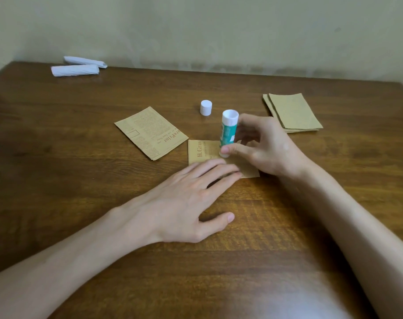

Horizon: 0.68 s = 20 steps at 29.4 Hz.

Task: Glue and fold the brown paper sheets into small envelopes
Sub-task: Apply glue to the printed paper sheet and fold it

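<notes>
Presently the left hand [191, 203] is lying palm-down on the desk [80, 162], its forearm reaching in from the lower left. Its fingers [218, 168] are stretched out straight and close together, pressing flat on the near edge of the brown paper sheet [199, 153], while the thumb is splaying out to the side and resting on the bare wood nearer the person. The right hand [267, 150] is coming in from the lower right with the wrist raised a little. Its thumb and curled fingers are pinching the glue stick [228, 132] around its teal barrel. The stick is standing nearly upright with a slight lean away from the person, and its lower white end is meeting the sheet just beyond the left fingertips. That sheet is lying in the middle of the desk, printed with lettering on its left part and partly hidden under both hands. The white cap [206, 107] is standing off on its own just behind the glue stick. A printed brown sheet [149, 132] is lying flat beside the worked one, to its left. A small stack of plain brown sheets [292, 111] is sitting well apart at the right, and two white paper rolls [75, 70] are resting at the far left edge by the wall.
</notes>
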### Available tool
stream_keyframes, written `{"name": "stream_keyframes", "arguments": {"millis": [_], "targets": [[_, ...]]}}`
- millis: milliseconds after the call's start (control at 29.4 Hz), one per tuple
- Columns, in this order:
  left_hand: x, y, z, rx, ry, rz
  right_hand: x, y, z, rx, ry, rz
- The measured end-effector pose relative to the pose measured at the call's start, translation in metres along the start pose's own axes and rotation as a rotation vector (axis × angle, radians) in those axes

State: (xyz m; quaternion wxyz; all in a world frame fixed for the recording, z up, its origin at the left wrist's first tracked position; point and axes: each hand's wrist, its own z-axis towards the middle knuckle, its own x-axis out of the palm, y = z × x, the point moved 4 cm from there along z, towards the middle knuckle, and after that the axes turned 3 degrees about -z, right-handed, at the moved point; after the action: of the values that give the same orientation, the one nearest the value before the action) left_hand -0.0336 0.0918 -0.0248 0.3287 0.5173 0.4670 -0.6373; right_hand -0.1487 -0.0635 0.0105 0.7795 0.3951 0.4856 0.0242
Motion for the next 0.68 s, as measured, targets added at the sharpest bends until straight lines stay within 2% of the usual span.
{"name": "stream_keyframes", "arguments": {"millis": [136, 681], "targets": [[0.001, 0.000, -0.001, -0.001, -0.020, 0.007, 0.002, -0.003, -0.002, -0.016, -0.003, -0.095], [0.002, 0.000, -0.001, -0.005, -0.003, 0.012, 0.009, 0.000, 0.011, 0.036, -0.106, -0.187]]}}
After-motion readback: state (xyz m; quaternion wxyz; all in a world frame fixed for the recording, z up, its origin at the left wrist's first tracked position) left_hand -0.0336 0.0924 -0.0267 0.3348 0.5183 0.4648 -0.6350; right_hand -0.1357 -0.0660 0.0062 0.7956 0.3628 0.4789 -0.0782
